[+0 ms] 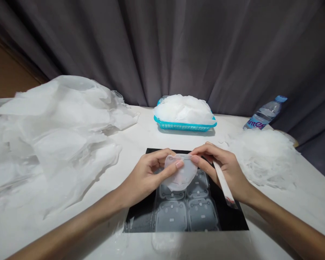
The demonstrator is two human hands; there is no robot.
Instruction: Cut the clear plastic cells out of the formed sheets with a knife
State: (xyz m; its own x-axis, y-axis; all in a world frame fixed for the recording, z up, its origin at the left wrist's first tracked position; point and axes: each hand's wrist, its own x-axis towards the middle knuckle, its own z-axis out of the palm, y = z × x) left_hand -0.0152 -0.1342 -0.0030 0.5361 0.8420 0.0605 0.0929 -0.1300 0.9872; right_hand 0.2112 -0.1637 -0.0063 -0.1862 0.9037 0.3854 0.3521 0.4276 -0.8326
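Observation:
My left hand (151,169) pinches a small, rounded piece of translucent white sheet (182,175), thumb across its front. At the piece's upper right edge, the thumb and fingertips of my right hand (219,162) are closed on it. A flat white stick (224,186) with reddish marks near its lower end is tucked in my right hand, slanting down from the fingers. Below both hands lies a black mat (138,216), bearing a clear sheet (172,216) with several rounded, slotted shapes. The fingers behind the piece are partly hidden.
A large heap of white translucent sheets (59,119) covers the left side. Behind the mat stands a blue basket (186,127) piled with white pieces (184,108). At right are a tangle of white scraps (268,159) and a tilted water bottle (265,113). Grey curtain (178,47) hangs behind.

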